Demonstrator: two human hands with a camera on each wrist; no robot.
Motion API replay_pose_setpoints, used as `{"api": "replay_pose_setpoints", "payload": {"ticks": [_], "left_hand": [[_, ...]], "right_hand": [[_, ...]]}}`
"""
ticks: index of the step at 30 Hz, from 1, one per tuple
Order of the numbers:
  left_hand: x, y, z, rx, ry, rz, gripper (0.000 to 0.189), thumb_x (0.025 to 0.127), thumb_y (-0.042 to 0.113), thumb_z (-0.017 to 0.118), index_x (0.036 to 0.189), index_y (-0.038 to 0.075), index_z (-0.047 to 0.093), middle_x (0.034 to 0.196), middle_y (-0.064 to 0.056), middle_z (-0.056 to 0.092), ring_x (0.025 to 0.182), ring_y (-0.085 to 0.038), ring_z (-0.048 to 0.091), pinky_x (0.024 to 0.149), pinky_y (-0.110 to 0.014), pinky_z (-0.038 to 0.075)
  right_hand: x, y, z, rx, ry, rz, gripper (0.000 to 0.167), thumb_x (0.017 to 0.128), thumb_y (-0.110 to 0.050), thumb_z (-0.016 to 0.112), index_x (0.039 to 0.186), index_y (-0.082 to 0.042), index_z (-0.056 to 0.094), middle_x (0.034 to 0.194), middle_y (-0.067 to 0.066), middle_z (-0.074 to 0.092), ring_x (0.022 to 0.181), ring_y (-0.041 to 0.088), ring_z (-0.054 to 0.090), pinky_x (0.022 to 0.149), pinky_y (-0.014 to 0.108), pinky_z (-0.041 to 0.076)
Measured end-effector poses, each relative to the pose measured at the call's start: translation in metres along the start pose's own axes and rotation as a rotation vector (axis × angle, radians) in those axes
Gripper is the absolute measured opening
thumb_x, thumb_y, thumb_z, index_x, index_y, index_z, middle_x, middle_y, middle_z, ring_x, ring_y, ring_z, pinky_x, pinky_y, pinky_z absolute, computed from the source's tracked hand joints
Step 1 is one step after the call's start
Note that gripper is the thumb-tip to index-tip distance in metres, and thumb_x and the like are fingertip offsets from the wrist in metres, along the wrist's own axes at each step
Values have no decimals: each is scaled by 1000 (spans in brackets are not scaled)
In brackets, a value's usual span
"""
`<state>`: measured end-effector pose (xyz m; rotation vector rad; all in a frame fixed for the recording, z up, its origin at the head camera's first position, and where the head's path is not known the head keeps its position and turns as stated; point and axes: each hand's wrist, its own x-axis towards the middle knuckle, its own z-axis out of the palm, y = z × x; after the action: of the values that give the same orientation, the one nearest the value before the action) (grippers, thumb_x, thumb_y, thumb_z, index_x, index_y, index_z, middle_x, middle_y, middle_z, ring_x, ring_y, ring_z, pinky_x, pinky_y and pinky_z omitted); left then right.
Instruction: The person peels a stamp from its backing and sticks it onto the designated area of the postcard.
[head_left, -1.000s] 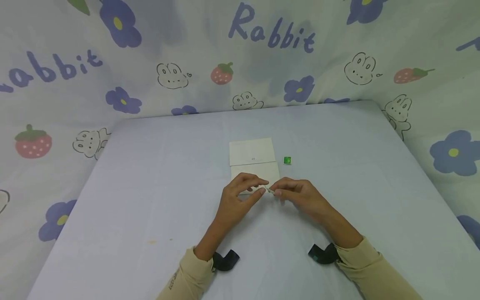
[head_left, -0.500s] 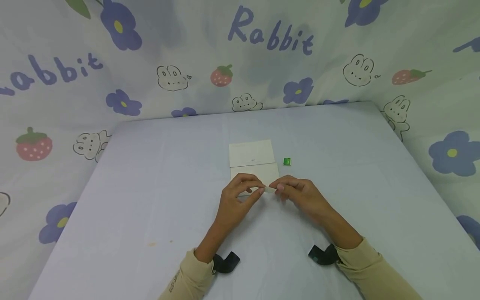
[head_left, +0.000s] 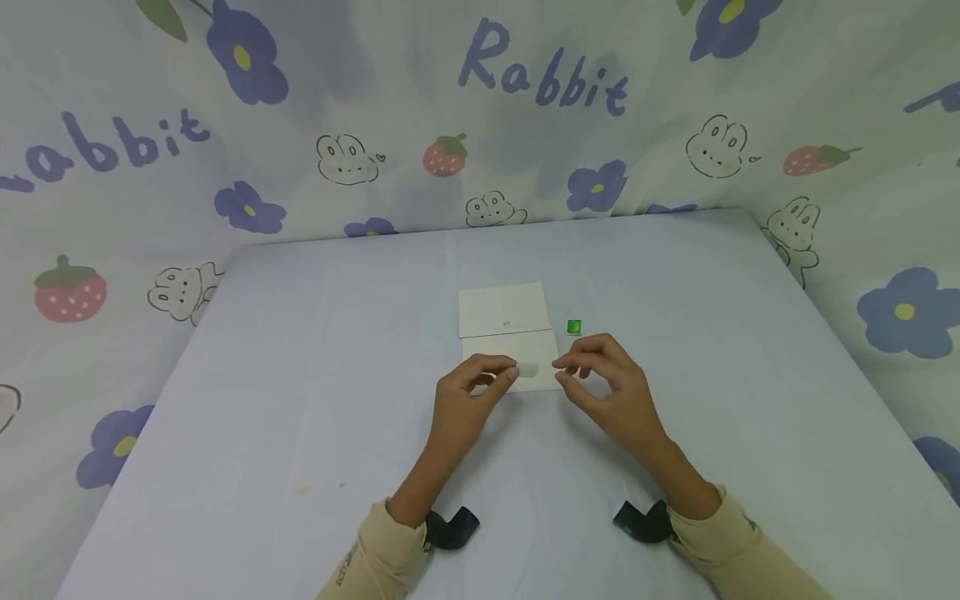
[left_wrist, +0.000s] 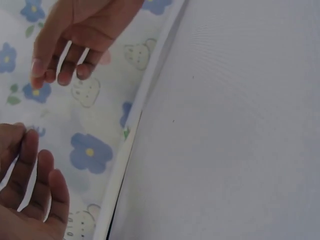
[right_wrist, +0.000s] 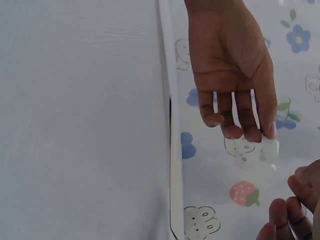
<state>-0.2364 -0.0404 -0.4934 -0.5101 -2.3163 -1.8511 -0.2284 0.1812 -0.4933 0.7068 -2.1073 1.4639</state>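
My left hand (head_left: 459, 404) pinches a small, pale, see-through strip (head_left: 528, 369) between thumb and fingertips. The strip points right, over the lower half of an opened white folded card or booklet (head_left: 504, 310); in the right wrist view the same clear piece (right_wrist: 270, 151) hangs from the left fingertips. To the right, my right hand (head_left: 618, 392) is apart from the strip, its fingers loosely bent and a small gap between thumb and forefinger; nothing shows in it. Just beyond it lies a small green square with a pale border (head_left: 574, 327).
A white-covered table (head_left: 337, 333) spreads around the hands. Behind and beside it hangs a curtain (head_left: 390, 100) printed with rabbits, flowers and strawberries. Black curved pieces (head_left: 452, 528) sit at both wrists, by the rolled sleeves.
The right hand has let go of the pale strip and moved a little to the right, its fingers parting. The left hand keeps the strip and has shifted slightly left.
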Motion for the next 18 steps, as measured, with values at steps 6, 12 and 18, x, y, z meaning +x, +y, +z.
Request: {"api": "replay_pose_setpoints", "payload": {"ticks": [6, 12, 18], "left_hand": [[-3, 2, 3, -91, -21, -102, 29, 94, 29, 73, 109, 4, 74, 106, 1, 72, 97, -17, 68, 82, -35, 56], [-8, 3, 9, -127, -65, -133, 29, 94, 29, 72, 110, 5, 74, 108, -2, 72, 97, -17, 67, 82, -34, 55], [-8, 3, 10, -165, -61, -149, 21, 93, 24, 73, 107, 9, 75, 106, 0, 72, 97, -18, 68, 84, -34, 54]], "right_hand": [[-2, -7, 5, -66, 6, -76, 27, 76, 8, 80, 99, -5, 76, 101, 6, 59, 86, 21, 57, 77, 22, 47], [-7, -6, 7, -102, 20, -151, 32, 71, 9, 83, 98, -6, 77, 100, 7, 61, 87, 18, 57, 79, 17, 45], [-4, -5, 11, -91, -14, -148, 31, 73, 7, 82, 100, -7, 77, 102, 6, 61, 88, 18, 58, 79, 17, 45]]}}
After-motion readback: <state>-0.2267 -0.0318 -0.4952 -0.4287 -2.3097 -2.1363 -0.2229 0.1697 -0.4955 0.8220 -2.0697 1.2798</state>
